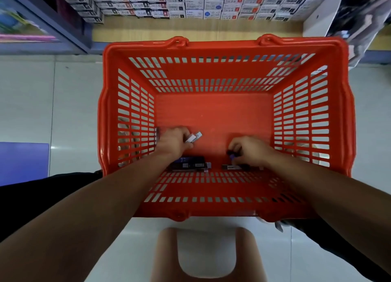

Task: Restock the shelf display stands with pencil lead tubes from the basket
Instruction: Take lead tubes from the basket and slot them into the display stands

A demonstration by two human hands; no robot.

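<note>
Gripping lead tubes [193, 137] inside the basket [220, 47], left hand [172, 142] and right hand [251, 150]

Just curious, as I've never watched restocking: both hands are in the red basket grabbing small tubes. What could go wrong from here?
The left hand holds pale tubes with their ends sticking out; one might slip free when lifted. The dark tubes lying against the slotted near wall of the basket could be overlooked or snag in a slot.

The basket [224, 46] is moulded in bright orange-red with slotted walls; the lead tubes [188, 164] are finished black, capped purple-ish.
</note>
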